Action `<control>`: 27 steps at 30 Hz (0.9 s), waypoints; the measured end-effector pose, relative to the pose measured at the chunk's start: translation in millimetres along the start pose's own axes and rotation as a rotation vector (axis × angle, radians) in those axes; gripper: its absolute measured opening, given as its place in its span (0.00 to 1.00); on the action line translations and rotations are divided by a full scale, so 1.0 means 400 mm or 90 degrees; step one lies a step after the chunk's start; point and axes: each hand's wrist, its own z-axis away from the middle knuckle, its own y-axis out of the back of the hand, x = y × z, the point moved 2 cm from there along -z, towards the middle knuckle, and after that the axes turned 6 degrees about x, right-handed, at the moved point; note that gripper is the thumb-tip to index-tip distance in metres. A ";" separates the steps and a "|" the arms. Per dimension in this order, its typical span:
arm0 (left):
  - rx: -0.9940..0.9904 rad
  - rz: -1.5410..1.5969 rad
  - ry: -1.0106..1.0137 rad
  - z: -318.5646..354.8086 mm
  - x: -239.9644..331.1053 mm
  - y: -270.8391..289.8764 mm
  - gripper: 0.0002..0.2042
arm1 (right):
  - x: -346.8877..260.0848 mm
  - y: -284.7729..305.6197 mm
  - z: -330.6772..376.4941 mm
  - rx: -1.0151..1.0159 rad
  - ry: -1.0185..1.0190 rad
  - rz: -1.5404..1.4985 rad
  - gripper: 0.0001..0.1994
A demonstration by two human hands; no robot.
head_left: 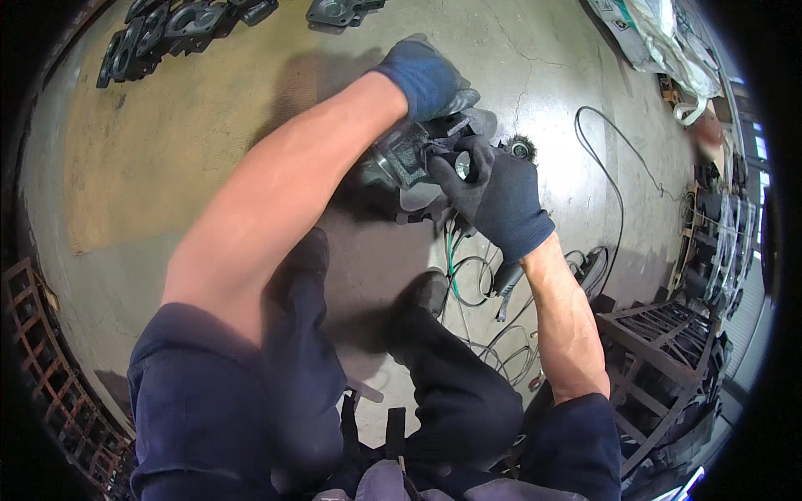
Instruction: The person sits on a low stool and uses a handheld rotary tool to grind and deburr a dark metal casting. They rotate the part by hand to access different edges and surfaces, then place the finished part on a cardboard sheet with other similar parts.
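Right grip [503, 194] touches dark casting [407, 159]; left grip [426, 77] apparently too, contact hidden.

The casting [407, 156] lies left of the wire brush [521, 149], beyond the looped cables [452, 260].

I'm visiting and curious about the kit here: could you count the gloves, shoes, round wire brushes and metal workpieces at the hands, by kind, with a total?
Gloves: 2 (left glove, right glove)
Shoes: 2 (left shoe, right shoe)
Round wire brush: 1
Metal workpiece at the hands: 1
Total: 6
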 end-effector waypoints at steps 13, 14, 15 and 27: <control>0.212 0.057 0.177 0.053 0.049 -0.034 0.25 | 0.167 -0.028 -0.025 0.258 -0.183 -0.520 0.17; 0.216 0.061 0.189 0.045 0.054 -0.044 0.26 | 0.164 -0.044 -0.025 0.306 -0.275 -0.639 0.17; 0.220 0.061 0.201 0.038 0.052 -0.051 0.26 | 0.137 -0.031 -0.032 0.334 -0.370 -0.761 0.18; 0.048 -0.014 0.261 0.027 0.058 -0.051 0.20 | 0.148 -0.057 -0.063 0.404 -0.239 -0.767 0.16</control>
